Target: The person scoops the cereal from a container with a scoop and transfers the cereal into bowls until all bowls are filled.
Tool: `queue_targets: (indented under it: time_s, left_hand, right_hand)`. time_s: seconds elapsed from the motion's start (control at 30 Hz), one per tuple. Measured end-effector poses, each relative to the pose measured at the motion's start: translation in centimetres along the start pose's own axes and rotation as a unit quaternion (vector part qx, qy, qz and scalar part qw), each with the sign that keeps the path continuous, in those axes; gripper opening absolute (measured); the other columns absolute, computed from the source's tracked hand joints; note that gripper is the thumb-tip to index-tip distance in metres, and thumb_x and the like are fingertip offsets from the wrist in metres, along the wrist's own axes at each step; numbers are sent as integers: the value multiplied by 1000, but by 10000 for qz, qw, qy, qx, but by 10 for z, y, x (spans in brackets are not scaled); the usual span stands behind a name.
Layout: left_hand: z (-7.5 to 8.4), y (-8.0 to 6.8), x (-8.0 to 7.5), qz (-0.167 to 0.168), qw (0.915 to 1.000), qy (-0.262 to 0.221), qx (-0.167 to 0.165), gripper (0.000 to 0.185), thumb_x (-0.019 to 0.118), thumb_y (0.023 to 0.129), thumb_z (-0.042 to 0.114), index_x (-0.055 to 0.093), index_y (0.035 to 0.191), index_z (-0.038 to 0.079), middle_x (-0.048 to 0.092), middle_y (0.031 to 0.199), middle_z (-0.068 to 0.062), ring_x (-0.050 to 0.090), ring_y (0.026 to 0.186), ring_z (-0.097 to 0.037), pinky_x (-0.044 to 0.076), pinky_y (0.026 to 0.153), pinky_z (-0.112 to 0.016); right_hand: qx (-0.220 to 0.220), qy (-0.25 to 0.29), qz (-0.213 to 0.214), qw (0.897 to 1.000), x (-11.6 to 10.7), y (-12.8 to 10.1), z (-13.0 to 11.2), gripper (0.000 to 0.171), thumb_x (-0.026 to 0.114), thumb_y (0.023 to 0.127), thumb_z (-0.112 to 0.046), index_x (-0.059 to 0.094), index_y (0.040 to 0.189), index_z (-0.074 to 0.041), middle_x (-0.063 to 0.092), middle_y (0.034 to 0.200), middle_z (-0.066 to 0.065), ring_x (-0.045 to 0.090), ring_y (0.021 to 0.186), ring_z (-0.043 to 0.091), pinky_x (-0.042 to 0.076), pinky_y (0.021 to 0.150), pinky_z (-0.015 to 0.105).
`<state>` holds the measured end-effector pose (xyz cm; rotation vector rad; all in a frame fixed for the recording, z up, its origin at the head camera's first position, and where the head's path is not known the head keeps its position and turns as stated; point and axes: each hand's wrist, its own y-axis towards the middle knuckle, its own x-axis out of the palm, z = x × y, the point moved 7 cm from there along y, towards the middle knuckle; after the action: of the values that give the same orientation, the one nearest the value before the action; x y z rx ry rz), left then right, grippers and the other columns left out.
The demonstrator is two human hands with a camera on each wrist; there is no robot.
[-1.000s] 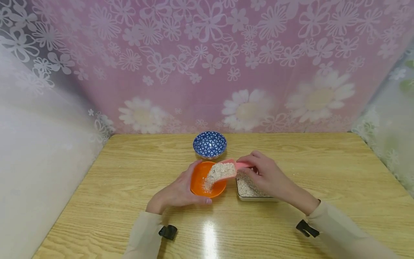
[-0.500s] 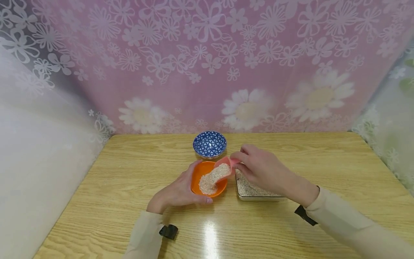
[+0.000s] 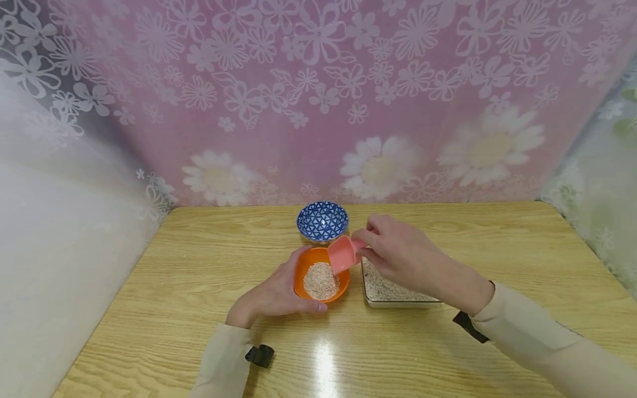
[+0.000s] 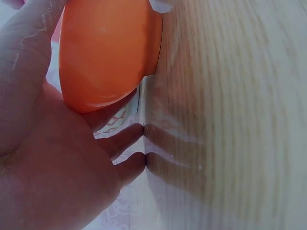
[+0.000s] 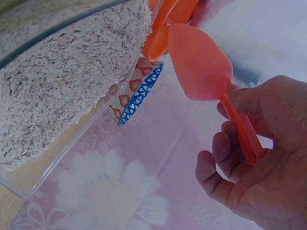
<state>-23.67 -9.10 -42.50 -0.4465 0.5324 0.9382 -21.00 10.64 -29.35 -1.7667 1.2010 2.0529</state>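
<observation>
My left hand (image 3: 276, 290) holds the orange bowl (image 4: 105, 52) on the table, thumb along its near side and fingers round its far side. In the left wrist view, two of its fingertips touch the tabletop. A mound of oat flakes (image 3: 320, 281) lies inside the bowl. My right hand (image 3: 410, 257) pinches the handle of a pink scoop (image 3: 342, 254), tilted down over the bowl's right rim. The scoop looks emptied of flakes. Under the right hand, partly hidden by it, stands a clear rectangular container (image 3: 400, 304) of oats (image 5: 67, 72).
Behind the orange bowl stands a blue-and-white patterned bowl (image 3: 322, 221), close to it. The wooden table (image 3: 199, 254) ends at a pink floral curtain (image 3: 278, 149) at the back. Pale drapes flank both sides.
The right hand has tipped the scoop steeply, and its oats have poured into the orange bowl, where the mound has grown. The left hand and bowl have stayed almost still.
</observation>
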Motion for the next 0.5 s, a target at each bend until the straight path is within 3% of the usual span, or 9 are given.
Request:
queue_targets:
  time_s: [0.13, 0.3, 0.5]
  left_hand:
    - [1, 0, -1, 32, 9999, -12, 117, 121, 90, 73, 47, 12, 164, 23, 35, 163, -1, 41, 143, -28, 35, 120, -58]
    - [-2, 1, -2, 29, 9999, 14, 119, 122, 89, 73, 49, 11, 164, 24, 32, 164, 1, 40, 146, -26, 34, 121, -57]
    - [-4, 0, -3, -9, 9999, 112, 35, 124, 88, 73, 52, 10, 164, 24, 28, 166, 1, 37, 149, -27, 33, 122, -58]
  right_hand:
    - [-39, 97, 46, 9999, 1, -2, -1, 19, 81, 88, -14, 74, 106, -12, 49, 81, 0, 39, 68, 11, 35, 58, 20]
    - [365, 601, 40, 9975, 8, -9, 8, 20, 79, 90, -14, 74, 109, -13, 49, 82, -2, 39, 68, 8, 34, 57, 19]
    - [1170, 1641, -5, 9795, 19, -29, 25, 21, 75, 93, -9, 73, 113, -12, 54, 89, -5, 44, 73, 5, 42, 62, 21]
